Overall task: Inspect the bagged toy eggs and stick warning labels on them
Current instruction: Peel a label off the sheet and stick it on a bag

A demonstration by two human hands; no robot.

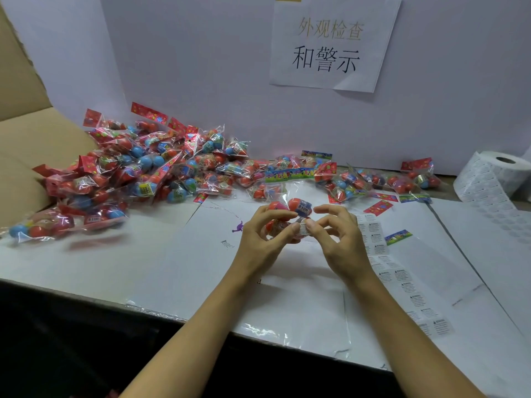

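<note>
cardboard backboard (201,67): shields my bench (86,262).
heap of bagged eggs (138,168): dumped left, within reach.
label strip (402,280): laid beside my right hand (342,239).
bag in hand (287,216): my left hand (258,237) grips it mid-bench.
warning label (303,228): right fingertips pinch it against the bag.

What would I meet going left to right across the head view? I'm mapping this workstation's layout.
Cardboard box → big pile of bagged eggs → left hand → bag of eggs being labelled → right hand → label strip → label roll.
</note>
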